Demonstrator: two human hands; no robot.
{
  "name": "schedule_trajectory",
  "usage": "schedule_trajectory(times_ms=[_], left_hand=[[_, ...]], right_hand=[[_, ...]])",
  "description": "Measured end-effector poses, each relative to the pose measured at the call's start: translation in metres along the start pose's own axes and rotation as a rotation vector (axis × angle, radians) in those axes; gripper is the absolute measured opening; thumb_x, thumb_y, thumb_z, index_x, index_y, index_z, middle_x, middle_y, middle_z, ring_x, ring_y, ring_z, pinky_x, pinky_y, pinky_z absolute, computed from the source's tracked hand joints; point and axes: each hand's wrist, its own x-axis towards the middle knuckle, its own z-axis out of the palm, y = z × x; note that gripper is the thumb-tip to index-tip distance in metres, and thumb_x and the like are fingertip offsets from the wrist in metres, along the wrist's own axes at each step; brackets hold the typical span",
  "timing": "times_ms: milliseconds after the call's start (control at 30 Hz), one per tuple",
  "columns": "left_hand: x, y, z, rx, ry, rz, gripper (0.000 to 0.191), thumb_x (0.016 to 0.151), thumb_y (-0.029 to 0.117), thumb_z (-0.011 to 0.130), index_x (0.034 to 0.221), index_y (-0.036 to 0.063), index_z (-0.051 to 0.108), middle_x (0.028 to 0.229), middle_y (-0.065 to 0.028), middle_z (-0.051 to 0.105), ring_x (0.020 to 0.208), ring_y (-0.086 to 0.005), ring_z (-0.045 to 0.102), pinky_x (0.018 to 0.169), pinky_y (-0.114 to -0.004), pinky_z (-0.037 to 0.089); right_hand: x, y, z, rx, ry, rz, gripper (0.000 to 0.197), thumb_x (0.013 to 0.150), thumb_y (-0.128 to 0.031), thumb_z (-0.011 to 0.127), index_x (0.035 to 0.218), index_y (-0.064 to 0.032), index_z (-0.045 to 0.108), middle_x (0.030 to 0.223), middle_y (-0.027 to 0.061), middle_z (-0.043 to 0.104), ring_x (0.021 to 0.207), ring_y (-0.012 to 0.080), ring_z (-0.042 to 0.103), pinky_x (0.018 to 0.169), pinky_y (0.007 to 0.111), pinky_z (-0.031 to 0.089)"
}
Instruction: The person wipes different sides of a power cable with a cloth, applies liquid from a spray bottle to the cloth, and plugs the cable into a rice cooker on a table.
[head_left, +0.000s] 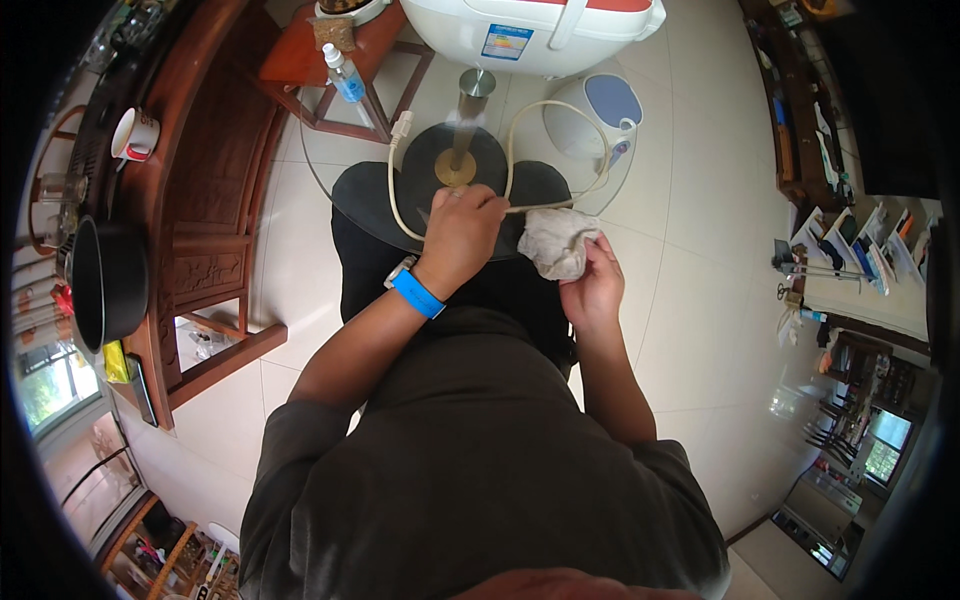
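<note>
My left hand (463, 232) is closed on a cream power cord (540, 206) above a round glass tabletop (300, 142). One end of the cord bears a plug (403, 124) lying on the glass; another stretch loops round to the right. My right hand (596, 281) holds a crumpled greyish cloth (559, 244) beside the cord, at the glass's near right edge. A white appliance (487, 37) with a handle and a label stands at the far side, its top out of view. Under the glass a metal post (471, 112) shows.
A spray bottle (345, 75) is at the back left, near a red wooden stool (300, 52). A white and blue device (600, 112) shows at the back right. Left stands a carved wooden cabinet (210, 150) bearing a mug (136, 135) and a black pot (112, 285).
</note>
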Motion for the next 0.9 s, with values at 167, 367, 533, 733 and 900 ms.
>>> schedule_trajectory(times_ms=[167, 367, 533, 733, 900], left_hand=[[-0.009, 0.003, 0.01, 0.103, -0.04, 0.138, 0.013, 0.079, 0.01, 0.063, 0.089, 0.0104, 0.072, 0.092, -0.0028, 0.064, 0.088, -0.0233, 0.059, 0.083, -0.038, 0.041], [-0.006, 0.01, -0.005, 0.101, -0.046, 0.1, 0.018, 0.077, 0.012, 0.071, 0.095, 0.0101, 0.072, 0.097, -0.0032, 0.064, 0.09, -0.0238, 0.059, 0.087, -0.04, 0.041], [0.017, -0.022, -0.047, -0.202, 0.23, -0.236, 0.034, 0.078, 0.007, 0.074, 0.109, 0.0049, 0.063, 0.104, -0.014, 0.062, 0.092, -0.0301, 0.06, 0.08, -0.041, 0.046], [0.082, -0.137, -0.106, 0.211, 0.63, -0.301, 0.058, 0.081, 0.021, 0.078, 0.125, -0.0038, 0.05, 0.119, -0.0212, 0.052, 0.105, -0.0336, 0.056, 0.09, -0.041, 0.047], [0.104, -0.189, -0.105, 0.345, 0.5, -0.265, 0.059, 0.085, 0.035, 0.076, 0.124, -0.0028, 0.055, 0.117, -0.0227, 0.061, 0.106, -0.0341, 0.061, 0.087, -0.041, 0.049]], right_hand=[[-0.003, -0.016, 0.018, 0.091, -0.136, -0.052, 0.048, 0.093, -0.013, 0.045, 0.138, 0.0036, 0.044, 0.132, 0.0161, 0.056, 0.123, 0.029, 0.056, 0.104, 0.041, 0.045], [0.021, -0.009, 0.011, 0.245, -0.394, 0.061, 0.053, 0.089, -0.016, 0.047, 0.14, -0.0023, 0.046, 0.138, 0.0134, 0.055, 0.131, 0.0292, 0.05, 0.109, 0.043, 0.04], [0.037, -0.002, 0.01, 0.364, -0.376, 0.136, 0.049, 0.091, -0.018, 0.045, 0.138, -0.007, 0.05, 0.142, 0.0101, 0.054, 0.134, 0.03, 0.047, 0.113, 0.046, 0.035], [0.041, -0.005, 0.02, 0.291, -0.334, 0.154, 0.049, 0.089, -0.015, 0.045, 0.137, -0.0033, 0.049, 0.138, 0.011, 0.055, 0.13, 0.0278, 0.051, 0.11, 0.043, 0.039], [0.054, -0.013, 0.032, -0.08, -0.12, 0.094, 0.042, 0.092, -0.01, 0.043, 0.133, 0.0006, 0.049, 0.129, 0.0135, 0.059, 0.121, 0.0268, 0.057, 0.104, 0.04, 0.045]])
